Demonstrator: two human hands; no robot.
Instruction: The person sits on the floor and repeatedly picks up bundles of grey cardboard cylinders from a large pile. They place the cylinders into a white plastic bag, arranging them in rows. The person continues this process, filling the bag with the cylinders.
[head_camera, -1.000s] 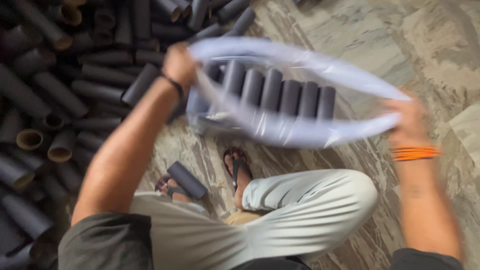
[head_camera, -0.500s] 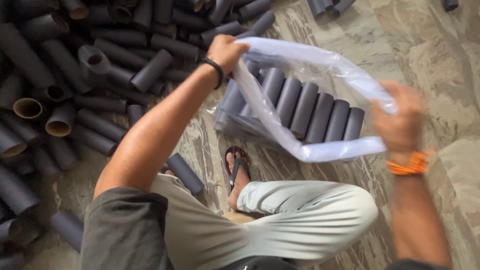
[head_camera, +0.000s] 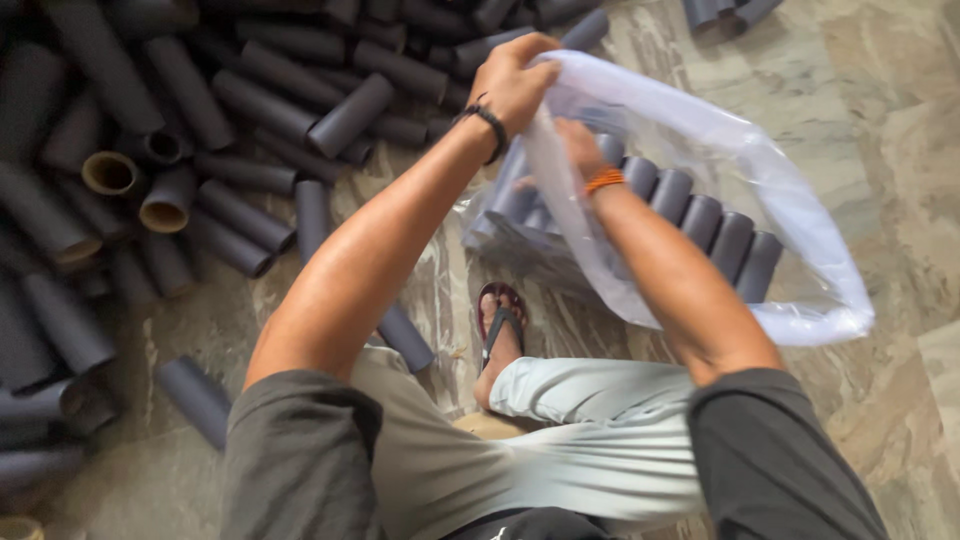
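The left hand (head_camera: 515, 85) is clenched on the rim of a clear, floppy plastic bag (head_camera: 760, 200), its fingers closed tight over the gathered film at the bag's near left edge. The right hand (head_camera: 575, 150) reaches into the mouth of the bag just beside it; the film blurs it, so I cannot tell whether its fingers are closed on anything.

The bag rests on the mottled stone floor (head_camera: 900, 110), ahead of the person's sandalled foot (head_camera: 500, 325). Inside it a row of dark grey cardboard tubes (head_camera: 715, 225) stands side by side, packed close.

Judging by the layout, the filling is partly done: one row is in and the mouth is open wide. A large heap of loose dark grey tubes (head_camera: 200, 120) covers the floor toward its left edge, and a single loose tube (head_camera: 405, 340) lies near the foot, all outside the bag.
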